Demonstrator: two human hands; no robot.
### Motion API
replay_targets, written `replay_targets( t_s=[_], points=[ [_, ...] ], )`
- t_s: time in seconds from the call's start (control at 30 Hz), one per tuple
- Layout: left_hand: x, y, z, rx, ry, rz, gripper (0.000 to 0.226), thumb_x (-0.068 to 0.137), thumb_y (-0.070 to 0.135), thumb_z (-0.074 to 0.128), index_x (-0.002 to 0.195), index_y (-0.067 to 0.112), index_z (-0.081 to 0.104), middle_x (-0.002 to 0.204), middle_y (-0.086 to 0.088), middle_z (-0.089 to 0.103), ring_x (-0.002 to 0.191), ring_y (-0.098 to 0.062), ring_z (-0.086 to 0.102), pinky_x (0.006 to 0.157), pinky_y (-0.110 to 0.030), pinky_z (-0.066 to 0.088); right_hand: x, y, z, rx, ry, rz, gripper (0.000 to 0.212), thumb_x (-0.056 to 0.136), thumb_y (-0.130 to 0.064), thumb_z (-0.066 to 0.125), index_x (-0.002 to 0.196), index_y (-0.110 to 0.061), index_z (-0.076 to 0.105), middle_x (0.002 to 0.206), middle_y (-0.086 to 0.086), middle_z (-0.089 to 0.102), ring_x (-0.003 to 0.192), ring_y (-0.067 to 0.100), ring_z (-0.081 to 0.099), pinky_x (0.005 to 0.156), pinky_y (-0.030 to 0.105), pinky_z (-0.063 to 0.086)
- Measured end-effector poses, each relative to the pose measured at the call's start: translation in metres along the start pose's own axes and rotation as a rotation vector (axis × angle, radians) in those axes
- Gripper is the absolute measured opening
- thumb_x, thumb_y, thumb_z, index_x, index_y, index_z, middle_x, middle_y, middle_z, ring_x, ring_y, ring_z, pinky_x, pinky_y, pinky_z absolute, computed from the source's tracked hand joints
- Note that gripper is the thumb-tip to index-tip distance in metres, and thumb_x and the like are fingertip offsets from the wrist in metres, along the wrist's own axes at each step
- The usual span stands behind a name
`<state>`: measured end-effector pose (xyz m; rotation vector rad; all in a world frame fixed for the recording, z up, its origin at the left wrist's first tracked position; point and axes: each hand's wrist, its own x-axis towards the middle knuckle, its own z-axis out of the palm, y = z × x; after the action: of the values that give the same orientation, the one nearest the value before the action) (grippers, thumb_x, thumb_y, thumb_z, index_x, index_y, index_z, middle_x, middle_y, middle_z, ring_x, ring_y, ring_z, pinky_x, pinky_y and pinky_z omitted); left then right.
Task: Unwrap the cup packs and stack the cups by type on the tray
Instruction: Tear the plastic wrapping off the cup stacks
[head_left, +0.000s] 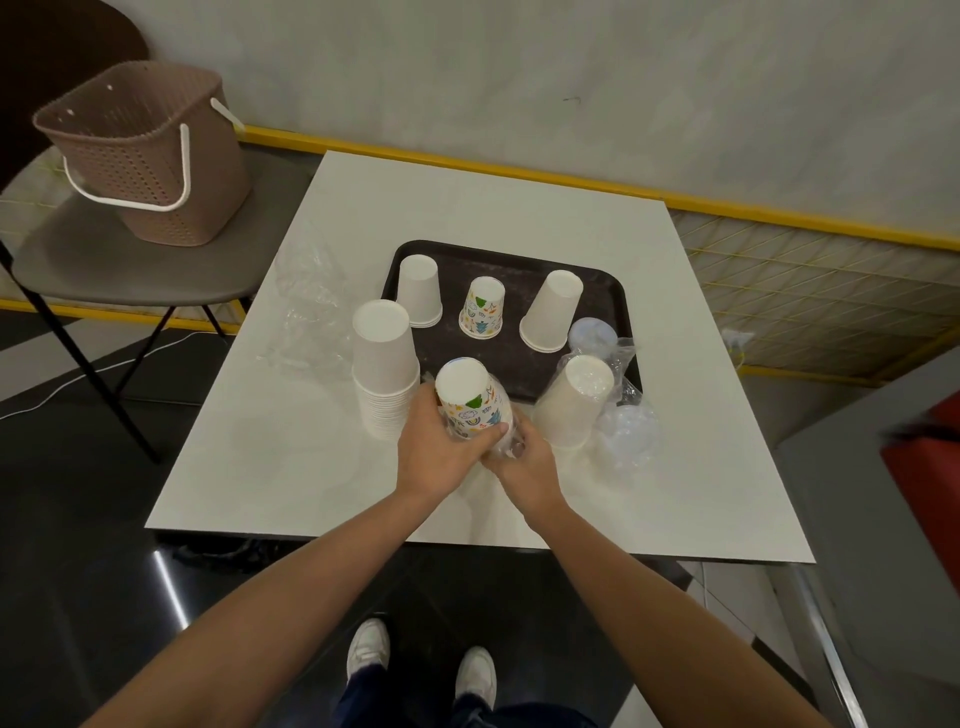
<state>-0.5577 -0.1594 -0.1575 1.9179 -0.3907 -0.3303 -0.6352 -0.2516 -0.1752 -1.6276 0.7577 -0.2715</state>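
Cup packs are partly dealt with. On the tray (613, 291), toward the tabletop's (311, 467) far edge, stand a plain white stack (418, 291), one printed cup (482, 307) and a taller white stack (552, 310). Near the front edge, the left hand (436, 454) grips the printed cup pack (470, 400) while the right hand (524, 467) pinches its clear wrap. An unwrapped white stack (387, 364) at the tray's left and a wrapped pack (574, 405) remain. No readable writing.

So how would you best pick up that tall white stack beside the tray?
Probably grip the tall white stack low, around the bunched rims, coming from its open left side. It stands upside down and tapers upward, so a high grip might lift off only the top cups; the tray and hands crowd its right.
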Motion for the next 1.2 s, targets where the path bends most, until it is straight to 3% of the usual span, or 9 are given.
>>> replay_targets(
  t_s=[0.1,0.27,0.4,0.63,0.8,0.9,1.2],
  points=[
    [0.001,0.003,0.0,-0.02,-0.006,-0.011,0.077,0.064,0.037,0.084,0.127,0.017,0.045,0.125,0.002,0.057,0.114,-0.013,0.056,0.085,-0.02,0.048,0.0,0.001,-0.004,0.073,-0.008,0.025,0.062,0.082,-0.013,0.069,0.138,-0.021,0.045,0.129,-0.003,0.059,0.117,0.012,0.056,0.096,0.028,0.049],
    [0.004,0.003,-0.005,-0.053,-0.055,-0.018,0.075,0.063,0.037,0.084,0.127,0.019,0.05,0.121,0.004,0.061,0.11,-0.011,0.058,0.087,-0.023,0.05,0.001,0.003,-0.007,0.109,-0.015,0.048,0.055,0.088,-0.008,0.06,0.14,-0.018,0.044,0.135,0.001,0.056,0.121,0.016,0.054,0.101,0.038,0.048],
    [0.006,0.002,-0.008,-0.061,-0.083,-0.039,0.072,0.063,0.04,0.084,0.124,0.02,0.053,0.119,0.005,0.063,0.108,-0.012,0.06,0.086,-0.024,0.05,0.0,0.0,-0.011,0.112,-0.009,0.049,0.046,0.092,-0.001,0.052,0.137,-0.01,0.048,0.133,0.007,0.057,0.119,0.021,0.056,0.097,0.032,0.05],
    [0.006,0.004,-0.01,-0.076,-0.002,-0.071,0.069,0.063,0.039,0.083,0.122,0.021,0.053,0.119,0.005,0.062,0.109,-0.013,0.059,0.087,-0.026,0.05,0.001,0.0,-0.009,0.132,0.009,0.056,0.041,0.092,-0.016,0.059,0.132,-0.01,0.054,0.126,0.006,0.062,0.113,0.019,0.061,0.097,0.038,0.051],
    [0.006,0.004,-0.009,-0.085,0.021,-0.086,0.072,0.065,0.037,0.083,0.126,0.018,0.05,0.123,0.002,0.06,0.113,-0.015,0.057,0.091,-0.027,0.049,-0.002,0.002,-0.007,0.105,0.172,0.035,0.006,0.088,-0.023,0.065,0.087,-0.018,0.061,0.096,0.009,0.069,0.094,0.023,0.066,0.088,0.036,0.054],
    [0.004,0.004,-0.008,-0.074,0.02,-0.074,0.071,0.064,0.037,0.083,0.125,0.018,0.051,0.122,0.002,0.061,0.112,-0.014,0.057,0.091,-0.027,0.049,-0.003,0.001,-0.008,0.077,0.224,0.054,0.013,0.091,-0.021,0.061,0.08,-0.018,0.055,0.088,0.009,0.068,0.087,0.024,0.066,0.077,0.029,0.054],
    [0.001,0.0,-0.012,-0.049,0.052,-0.067,0.077,0.059,0.047,0.083,0.124,0.021,0.051,0.12,0.005,0.061,0.111,-0.014,0.059,0.092,-0.037,0.053,0.003,0.0,-0.001,0.141,0.3,0.189,0.018,0.092,-0.007,0.054,0.08,-0.017,0.046,0.089,0.011,0.061,0.086,0.024,0.063,0.079,0.035,0.056]
  ],
)
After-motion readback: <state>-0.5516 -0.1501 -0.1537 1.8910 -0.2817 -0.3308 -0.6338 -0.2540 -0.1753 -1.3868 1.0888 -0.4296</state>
